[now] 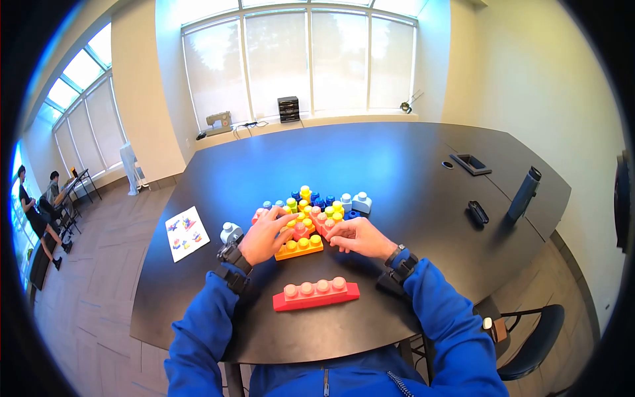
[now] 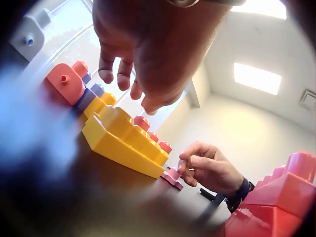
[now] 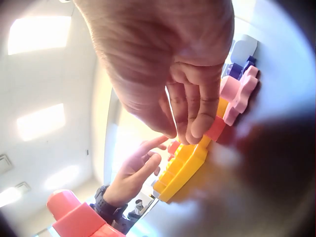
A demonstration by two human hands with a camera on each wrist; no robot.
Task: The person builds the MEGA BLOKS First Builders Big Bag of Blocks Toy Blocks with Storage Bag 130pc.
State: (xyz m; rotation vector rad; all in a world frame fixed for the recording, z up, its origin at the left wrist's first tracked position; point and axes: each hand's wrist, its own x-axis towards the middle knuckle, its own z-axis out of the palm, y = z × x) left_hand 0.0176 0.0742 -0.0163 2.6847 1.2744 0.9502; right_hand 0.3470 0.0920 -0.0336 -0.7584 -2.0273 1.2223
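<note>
A cluster of toy building blocks stands mid-table, with a yellow four-stud block (image 1: 299, 247) at its near side. My left hand (image 1: 263, 235) hovers over the cluster's left part, fingers loosely extended; in the left wrist view they hang above the yellow block (image 2: 123, 140). At the right side my right hand (image 1: 360, 238) has loosely bent fingers close to a pink block (image 1: 322, 221). The right wrist view shows a gap between its thumb and fingers, fingertips right by a red block (image 3: 215, 129). Nearer my body lies a long red block with pink studs (image 1: 316, 296).
Grey-blue blocks (image 1: 361, 202) sit at the cluster's far right, and another grey block (image 1: 230, 231) beside my left wrist. A picture sheet (image 1: 186, 233) lies at left. A dark bottle (image 1: 524, 194) and a black case (image 1: 477, 212) stand on the right.
</note>
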